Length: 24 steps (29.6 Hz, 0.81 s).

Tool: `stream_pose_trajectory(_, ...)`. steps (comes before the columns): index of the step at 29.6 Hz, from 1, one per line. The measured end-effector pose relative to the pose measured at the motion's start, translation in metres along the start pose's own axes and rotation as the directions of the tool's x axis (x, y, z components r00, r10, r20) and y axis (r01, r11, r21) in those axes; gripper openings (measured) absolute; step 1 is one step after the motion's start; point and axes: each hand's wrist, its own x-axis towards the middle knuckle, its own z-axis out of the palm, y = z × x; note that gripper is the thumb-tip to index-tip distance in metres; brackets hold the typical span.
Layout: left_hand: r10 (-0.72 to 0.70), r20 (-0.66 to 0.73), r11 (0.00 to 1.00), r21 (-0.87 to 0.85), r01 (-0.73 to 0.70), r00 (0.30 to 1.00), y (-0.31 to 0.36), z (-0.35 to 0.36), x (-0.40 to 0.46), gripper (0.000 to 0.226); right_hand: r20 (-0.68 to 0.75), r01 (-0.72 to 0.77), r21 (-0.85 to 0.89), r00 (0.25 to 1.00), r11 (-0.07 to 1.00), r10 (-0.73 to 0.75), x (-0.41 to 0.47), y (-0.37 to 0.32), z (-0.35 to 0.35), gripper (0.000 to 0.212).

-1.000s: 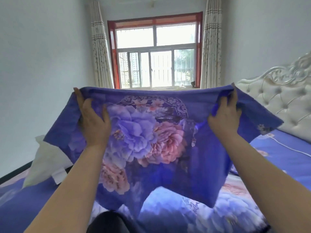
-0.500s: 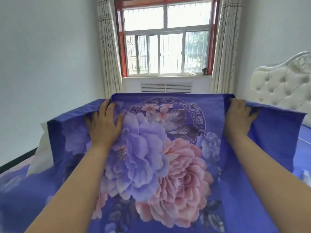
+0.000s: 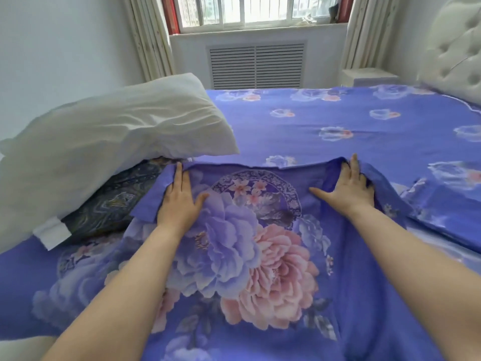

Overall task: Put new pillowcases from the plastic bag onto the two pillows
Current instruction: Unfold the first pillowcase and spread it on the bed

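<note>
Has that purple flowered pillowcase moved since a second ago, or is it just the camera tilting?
Yes. The purple flowered pillowcase has come down: its top edge was level with the window sill and now lies flat on the bed sheet, far below it.

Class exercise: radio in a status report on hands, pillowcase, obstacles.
Left hand and right hand flat on pillowcase, fingers straight. Pillowcase spread on bed. Bare white pillow beside it, left.
</note>
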Motion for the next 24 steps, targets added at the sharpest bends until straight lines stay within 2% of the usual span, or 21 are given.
stream_pose_trajectory(3, 0.011, -0.036, 0.999, 0.042, -0.009, 0.999, 0.006, 0.016, 0.031, 0.078, -0.051, -0.011, -0.049, 0.999, 0.999, 0.009, 0.033, -0.005, 0.020, 0.119)
stream_pose_trajectory(7, 0.029, 0.021, 0.990, 0.136, -0.031, 0.999, 0.012, 0.038, 0.072, 0.079, -0.063, -0.014, -0.091, 0.998, 0.996, 0.008, 0.072, -0.008, 0.037, 0.114)
stream_pose_trajectory(10, 0.022, 0.158, 0.988, 0.146, -0.046, 0.987, 0.013, 0.068, 0.093, 0.086, 0.034, -0.011, -0.104, 0.999, 0.994, 0.015, 0.093, -0.010, 0.057, 0.113)
stream_pose_trajectory(14, 0.032, 0.339, 0.999, 0.011, -0.038, 0.940, 0.003, 0.112, 0.098, 0.098, 0.165, -0.020, -0.148, 0.985, 0.989, 0.045, 0.098, -0.005, 0.095, 0.108)
stream_pose_trajectory(17, 0.025, 0.427, 0.991, 0.105, -0.077, 0.904, -0.002, 0.131, 0.092, 0.098, 0.272, -0.094, -0.199, 0.951, 0.976, 0.147, 0.092, 0.000, 0.116, 0.104)
stream_pose_trajectory(19, 0.039, 0.516, 0.988, 0.110, -0.112, 0.856, 0.000, 0.144, 0.083, 0.091, 0.249, -0.148, -0.147, 0.951, 0.978, 0.182, 0.087, 0.000, 0.127, 0.095)
stream_pose_trajectory(20, 0.040, 0.562, 0.992, 0.077, -0.100, 0.826, 0.003, 0.149, 0.079, 0.086, 0.187, -0.119, -0.101, 0.973, 0.988, 0.136, 0.082, -0.002, 0.131, 0.088)
stream_pose_trajectory(22, 0.037, 0.616, 0.996, 0.040, -0.078, 0.787, 0.004, 0.158, 0.072, 0.081, 0.009, 0.094, 0.015, 0.996, 0.995, -0.094, 0.070, -0.012, 0.136, 0.072)
stream_pose_trajectory(23, 0.036, 0.623, 0.995, 0.054, -0.089, 0.782, 0.003, 0.159, 0.072, 0.080, -0.053, 0.228, 0.067, 0.973, 0.971, -0.224, 0.063, -0.020, 0.138, 0.066)
stream_pose_trajectory(24, 0.035, 0.632, 0.991, 0.076, -0.107, 0.774, 0.003, 0.159, 0.074, 0.081, -0.057, 0.332, 0.099, 0.943, 0.938, -0.328, 0.055, -0.030, 0.140, 0.062)
